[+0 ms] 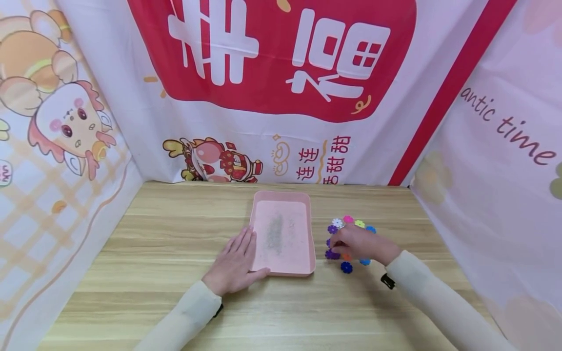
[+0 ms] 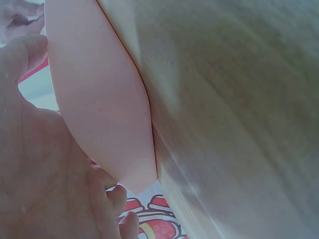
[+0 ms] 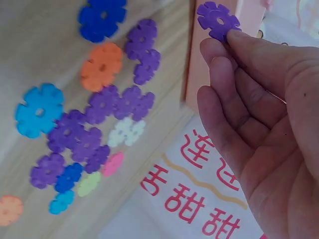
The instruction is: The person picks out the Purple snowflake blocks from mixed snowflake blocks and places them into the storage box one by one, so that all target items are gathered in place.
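The right hand (image 1: 361,241) pinches one purple disc (image 3: 213,19); the left hand (image 1: 235,264), fingers straight, touches the grey-marked pink tray (image 1: 298,251).

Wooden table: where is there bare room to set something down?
Free: the table between the left wall cloth and pink tray, beyond the left hand; the tray's inside too. Crowded: right of the tray, where flower-shaped pieces cluster around the right hand.

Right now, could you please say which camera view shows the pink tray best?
The head view: the pink tray shows almost whole, inside included. The left wrist view shows only its outside; the right wrist view, just one part.
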The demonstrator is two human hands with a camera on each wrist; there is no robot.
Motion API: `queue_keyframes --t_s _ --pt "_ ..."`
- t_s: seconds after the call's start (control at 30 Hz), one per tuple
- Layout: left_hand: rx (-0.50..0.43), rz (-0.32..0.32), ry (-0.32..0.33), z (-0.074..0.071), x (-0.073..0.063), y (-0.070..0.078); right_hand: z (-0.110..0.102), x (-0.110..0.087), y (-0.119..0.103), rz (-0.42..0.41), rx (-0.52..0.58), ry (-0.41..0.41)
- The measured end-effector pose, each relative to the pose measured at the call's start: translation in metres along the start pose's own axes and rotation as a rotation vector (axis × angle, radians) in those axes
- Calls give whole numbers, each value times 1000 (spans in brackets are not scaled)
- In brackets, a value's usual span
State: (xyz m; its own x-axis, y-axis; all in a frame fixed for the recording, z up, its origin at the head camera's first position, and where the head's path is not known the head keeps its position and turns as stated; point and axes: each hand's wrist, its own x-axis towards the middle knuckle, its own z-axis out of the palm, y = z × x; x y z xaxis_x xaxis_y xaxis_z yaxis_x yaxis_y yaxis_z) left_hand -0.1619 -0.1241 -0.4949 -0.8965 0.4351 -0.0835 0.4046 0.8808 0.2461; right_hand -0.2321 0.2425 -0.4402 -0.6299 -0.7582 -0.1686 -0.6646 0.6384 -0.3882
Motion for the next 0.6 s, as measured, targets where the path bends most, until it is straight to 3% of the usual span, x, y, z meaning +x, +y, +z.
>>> queue_keyframes --t_s 0.6 --pt "-1 -4 -11 2 2 -2 -42 60 -13 41 32 5"
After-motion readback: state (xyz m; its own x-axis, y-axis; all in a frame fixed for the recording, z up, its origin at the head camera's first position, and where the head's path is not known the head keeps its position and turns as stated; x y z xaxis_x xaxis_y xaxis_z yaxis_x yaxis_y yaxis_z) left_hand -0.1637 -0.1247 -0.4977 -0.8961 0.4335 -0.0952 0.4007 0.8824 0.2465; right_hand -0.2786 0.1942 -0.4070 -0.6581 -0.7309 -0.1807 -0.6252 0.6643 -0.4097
